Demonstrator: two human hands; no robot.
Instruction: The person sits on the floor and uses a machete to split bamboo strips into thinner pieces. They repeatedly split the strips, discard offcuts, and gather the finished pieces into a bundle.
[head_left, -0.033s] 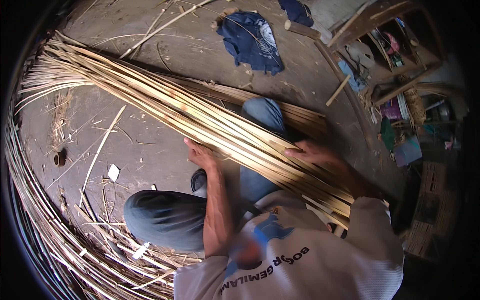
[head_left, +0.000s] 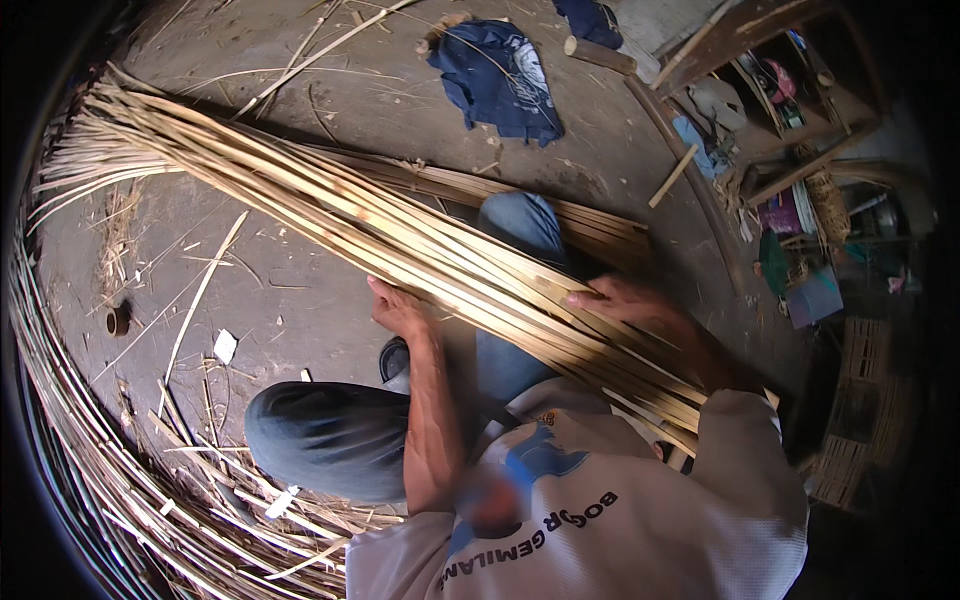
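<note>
A long bundle of pale split bamboo strips point(head_left: 400, 235) lies slantwise across my lap, from the far left down to my right side. Its far ends fan out loosely. My left hand point(head_left: 402, 310) is closed at the bundle's near edge, thumb against the side, some fingers hidden. At the opposite edge, nearer my body, my right hand point(head_left: 625, 300) grips the strips with its fingers over the top. Beyond my knee, a second, darker bundle of strips point(head_left: 600, 225) rests low down, partly covered by the first.
Many long thin canes point(head_left: 110, 490) curve along the left side. A dark blue cloth point(head_left: 500, 80) lies on the floor ahead, near a loose stick point(head_left: 673, 176). A small brown ring-shaped piece point(head_left: 118, 320) sits at left. Cluttered wooden shelves point(head_left: 800, 150) stand at right, above slatted panels point(head_left: 850, 430).
</note>
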